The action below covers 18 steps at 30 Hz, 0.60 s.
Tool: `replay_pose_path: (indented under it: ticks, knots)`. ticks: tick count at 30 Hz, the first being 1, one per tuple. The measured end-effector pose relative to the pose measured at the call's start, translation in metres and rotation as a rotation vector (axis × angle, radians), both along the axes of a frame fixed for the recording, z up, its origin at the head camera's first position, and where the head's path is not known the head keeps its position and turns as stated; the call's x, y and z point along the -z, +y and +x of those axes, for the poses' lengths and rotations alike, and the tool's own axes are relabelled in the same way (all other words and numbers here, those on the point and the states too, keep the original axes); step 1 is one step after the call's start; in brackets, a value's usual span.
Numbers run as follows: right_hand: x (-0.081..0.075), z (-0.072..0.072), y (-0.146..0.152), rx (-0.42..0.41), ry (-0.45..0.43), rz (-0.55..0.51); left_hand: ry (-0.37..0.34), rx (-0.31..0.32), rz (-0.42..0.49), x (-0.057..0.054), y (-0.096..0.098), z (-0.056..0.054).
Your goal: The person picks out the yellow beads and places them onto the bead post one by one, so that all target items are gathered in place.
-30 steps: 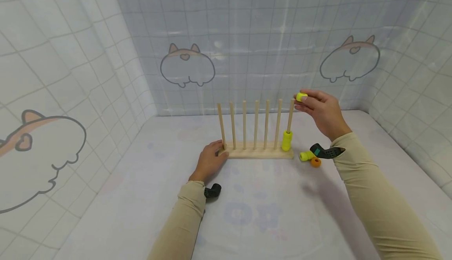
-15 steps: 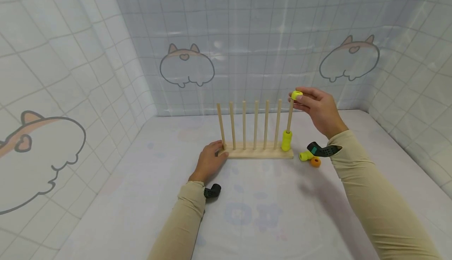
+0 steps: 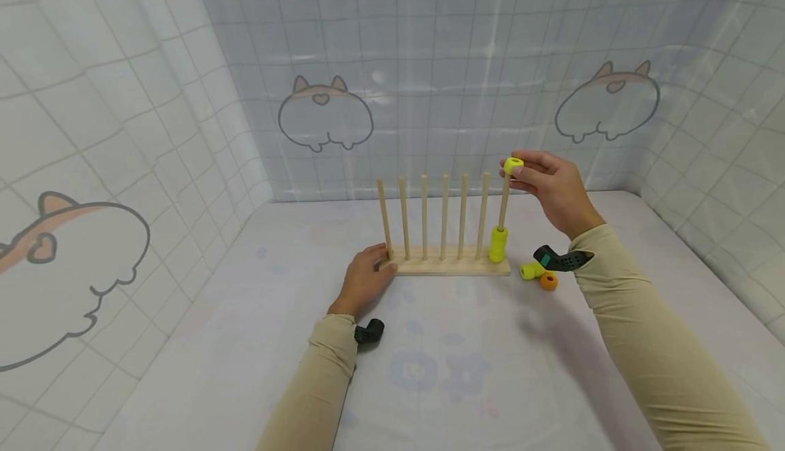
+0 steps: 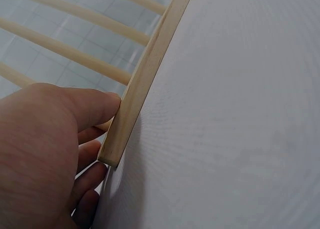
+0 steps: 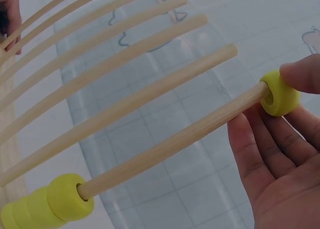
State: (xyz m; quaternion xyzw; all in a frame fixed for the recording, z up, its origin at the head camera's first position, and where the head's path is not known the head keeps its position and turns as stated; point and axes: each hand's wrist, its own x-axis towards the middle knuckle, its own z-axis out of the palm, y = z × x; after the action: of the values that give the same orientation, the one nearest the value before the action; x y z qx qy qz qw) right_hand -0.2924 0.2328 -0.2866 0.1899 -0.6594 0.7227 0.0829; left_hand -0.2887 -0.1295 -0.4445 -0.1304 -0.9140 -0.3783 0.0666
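A wooden rack (image 3: 448, 268) with several upright pegs stands on the table. Its rightmost peg (image 5: 175, 144) carries a stack of yellow beads (image 3: 498, 244) at the base. My right hand (image 3: 555, 185) pinches one more yellow bead (image 5: 283, 95) between thumb and fingers at the top of that peg, the peg's tip at the bead's hole. At the rack's left end, my left hand (image 3: 363, 279) grips the base, thumb on the near side in the left wrist view and fingers behind, partly hidden.
Right of the rack lie loose yellow beads (image 3: 529, 271) and an orange bead (image 3: 548, 281), beneath the right wrist. Tile-patterned sheets (image 3: 429, 97) rise behind and on both sides. White cloth (image 3: 441, 369) covers the table.
My right hand has moved slightly left with the yellow bead, from beside the rightmost peg onto its tip. The left hand has stayed on the rack's base.
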Motion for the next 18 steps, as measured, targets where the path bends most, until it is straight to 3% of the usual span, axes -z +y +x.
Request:
replay_pose_path:
  ticks: [18]
  knots:
    - [-0.002, -0.0014, -0.0011, 0.022, -0.018, 0.041, -0.013, -0.01, -0.005, -0.0001, 0.0006, 0.0003]
